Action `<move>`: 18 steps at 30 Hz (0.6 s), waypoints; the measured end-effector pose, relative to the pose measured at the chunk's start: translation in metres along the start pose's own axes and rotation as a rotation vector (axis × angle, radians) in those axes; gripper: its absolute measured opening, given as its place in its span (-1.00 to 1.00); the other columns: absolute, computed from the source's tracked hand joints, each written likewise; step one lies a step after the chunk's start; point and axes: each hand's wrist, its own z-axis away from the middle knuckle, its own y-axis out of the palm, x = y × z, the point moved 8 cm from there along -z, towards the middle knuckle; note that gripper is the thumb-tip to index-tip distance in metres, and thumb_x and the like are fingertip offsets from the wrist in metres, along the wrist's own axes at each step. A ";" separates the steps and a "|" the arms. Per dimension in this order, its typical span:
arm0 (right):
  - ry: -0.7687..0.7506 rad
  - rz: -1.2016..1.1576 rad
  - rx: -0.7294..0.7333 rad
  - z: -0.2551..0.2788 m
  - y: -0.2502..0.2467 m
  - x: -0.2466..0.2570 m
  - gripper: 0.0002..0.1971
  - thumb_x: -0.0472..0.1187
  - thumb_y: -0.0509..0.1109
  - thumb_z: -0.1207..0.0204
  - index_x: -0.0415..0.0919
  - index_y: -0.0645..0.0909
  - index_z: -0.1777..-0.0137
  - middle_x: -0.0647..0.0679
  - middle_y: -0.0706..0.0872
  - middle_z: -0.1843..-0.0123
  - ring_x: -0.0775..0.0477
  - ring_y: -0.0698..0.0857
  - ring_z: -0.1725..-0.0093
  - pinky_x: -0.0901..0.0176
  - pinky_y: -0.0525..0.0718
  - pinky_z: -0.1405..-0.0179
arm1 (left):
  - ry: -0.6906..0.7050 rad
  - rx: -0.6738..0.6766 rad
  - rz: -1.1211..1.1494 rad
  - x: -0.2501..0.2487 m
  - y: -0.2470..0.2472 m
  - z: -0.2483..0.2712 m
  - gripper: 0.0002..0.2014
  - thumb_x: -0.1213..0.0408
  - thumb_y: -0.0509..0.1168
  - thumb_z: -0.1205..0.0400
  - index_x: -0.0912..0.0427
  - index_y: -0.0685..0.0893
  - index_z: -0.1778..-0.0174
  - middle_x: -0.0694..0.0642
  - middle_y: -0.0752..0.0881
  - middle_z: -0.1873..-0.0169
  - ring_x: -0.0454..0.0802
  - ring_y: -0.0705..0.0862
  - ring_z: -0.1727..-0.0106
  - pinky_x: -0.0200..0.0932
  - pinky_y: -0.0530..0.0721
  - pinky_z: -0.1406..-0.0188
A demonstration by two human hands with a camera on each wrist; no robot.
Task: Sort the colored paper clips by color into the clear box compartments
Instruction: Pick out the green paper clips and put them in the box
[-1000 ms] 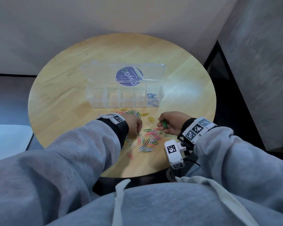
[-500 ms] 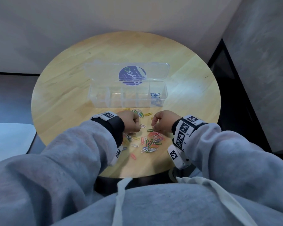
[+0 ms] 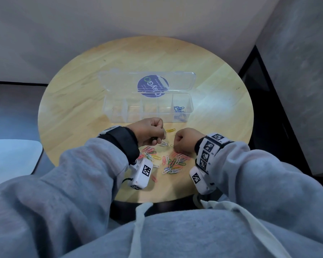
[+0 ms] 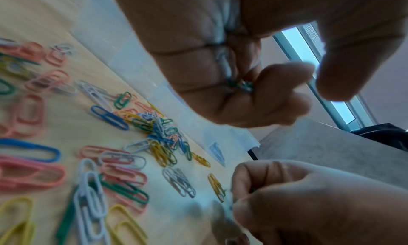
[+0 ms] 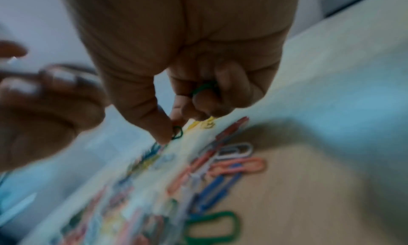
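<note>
The clear box [image 3: 119, 116] stands open mid-table, with blue clips [image 3: 179, 109] in its rightmost compartment. Mixed colored paper clips [image 3: 169, 162] lie scattered near the front edge. My left hand [image 3: 154, 135] hovers just in front of the box, fingers curled around green clips [image 4: 241, 87] bunched in the palm. My right hand [image 3: 181, 141] sits beside it over the pile. Its thumb and forefinger pinch a green clip [image 5: 177, 133], and another green clip [image 5: 202, 88] is tucked under the curled fingers.
The box lid [image 3: 179, 81] lies flat behind the box and carries a purple sticker [image 3: 153, 86]. A lone yellow clip [image 3: 170, 130] lies between my hands. The round wooden table [image 3: 73, 101] ends close to my body. A white surface [image 3: 11, 159] sits lower left.
Both hands have moved away from me toward the box. The left hand has lifted off the pile. The right hand has turned knuckles up and closed in toward the left hand.
</note>
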 end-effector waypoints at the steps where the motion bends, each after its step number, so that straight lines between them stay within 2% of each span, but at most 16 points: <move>1: 0.029 -0.153 0.022 0.000 0.000 -0.006 -0.79 -0.35 0.37 -0.40 -0.13 0.47 0.40 -0.07 0.59 0.38 -0.07 0.52 0.40 0.21 0.47 0.45 | -0.010 -0.007 0.018 0.000 0.000 0.000 -0.59 0.67 0.10 -0.58 0.12 0.25 0.46 0.14 0.53 0.48 -0.21 0.43 0.70 -0.44 0.33 0.78; 4: 0.084 -0.565 0.122 0.002 0.004 -0.020 -0.73 -0.45 0.32 -0.46 -0.19 0.39 0.38 -0.22 0.56 0.39 -0.06 0.43 0.50 0.17 0.37 0.52 | -0.063 -0.017 -0.024 0.006 0.001 -0.002 -0.61 0.56 0.24 -0.59 0.09 0.28 0.45 0.01 0.44 0.66 -0.20 0.29 0.73 -0.45 0.14 0.75; 6: 0.103 -0.674 0.166 0.004 0.006 -0.026 -0.70 -0.52 0.24 -0.50 -0.22 0.35 0.40 -0.24 0.50 0.40 -0.06 0.41 0.51 0.23 0.37 0.60 | -0.103 -0.004 -0.213 0.011 0.004 -0.003 -0.68 0.47 0.32 -0.55 0.08 0.37 0.40 0.04 0.41 0.58 -0.13 0.26 0.66 -0.38 0.16 0.67; 8: 0.101 -0.693 0.208 0.008 0.009 -0.030 -0.70 -0.55 0.18 -0.52 -0.25 0.37 0.39 -0.22 0.47 0.42 -0.03 0.43 0.56 0.29 0.41 0.67 | -0.121 0.028 -0.527 0.013 0.009 -0.003 -0.79 0.35 0.40 -0.49 0.02 0.50 0.32 0.03 0.48 0.48 -0.08 0.35 0.57 -0.30 0.30 0.57; 10: 0.120 -0.740 0.226 0.012 0.012 -0.035 -0.73 -0.56 0.12 -0.54 -0.26 0.47 0.30 -0.20 0.46 0.44 0.01 0.45 0.62 0.33 0.41 0.68 | -0.082 0.060 -0.858 0.009 0.021 0.001 -0.85 0.29 0.39 -0.48 -0.09 0.60 0.21 -0.05 0.53 0.42 -0.09 0.47 0.43 -0.25 0.43 0.44; 12: 0.159 -0.715 0.233 0.015 0.014 -0.041 -0.68 -0.54 0.04 -0.53 -0.26 0.56 0.23 -0.17 0.43 0.49 -0.02 0.44 0.60 0.29 0.41 0.62 | -0.026 0.108 -1.100 0.003 0.036 0.005 -0.75 0.33 0.32 -0.51 -0.13 0.66 0.01 -0.10 0.49 0.40 -0.10 0.50 0.33 -0.26 0.41 0.45; 15: 0.211 -0.583 0.259 0.019 0.018 -0.046 -0.66 -0.52 -0.03 -0.50 -0.32 0.56 0.30 -0.20 0.44 0.44 -0.12 0.42 0.49 0.17 0.42 0.49 | 0.034 0.223 -1.348 0.002 0.056 0.006 -0.62 0.37 0.28 -0.54 -0.16 0.63 -0.19 -0.10 0.43 0.35 -0.03 0.50 0.19 -0.22 0.40 0.42; 17: 0.225 -0.527 0.273 0.023 0.019 -0.045 -0.67 -0.51 -0.01 -0.51 -0.34 0.53 0.34 -0.21 0.47 0.42 -0.13 0.43 0.47 0.14 0.43 0.46 | 0.048 0.295 -1.435 0.004 0.065 0.004 -0.62 0.36 0.29 -0.54 -0.12 0.62 -0.22 -0.09 0.42 0.36 0.00 0.49 0.16 -0.21 0.42 0.32; 18: 0.226 -0.504 0.278 0.024 0.019 -0.045 -0.67 -0.50 -0.01 -0.53 -0.35 0.52 0.35 -0.21 0.47 0.42 -0.12 0.42 0.47 0.15 0.40 0.46 | 0.048 0.316 -1.461 0.005 0.068 0.003 -0.64 0.37 0.29 -0.53 -0.09 0.62 -0.20 -0.08 0.41 0.38 0.02 0.49 0.16 -0.21 0.41 0.35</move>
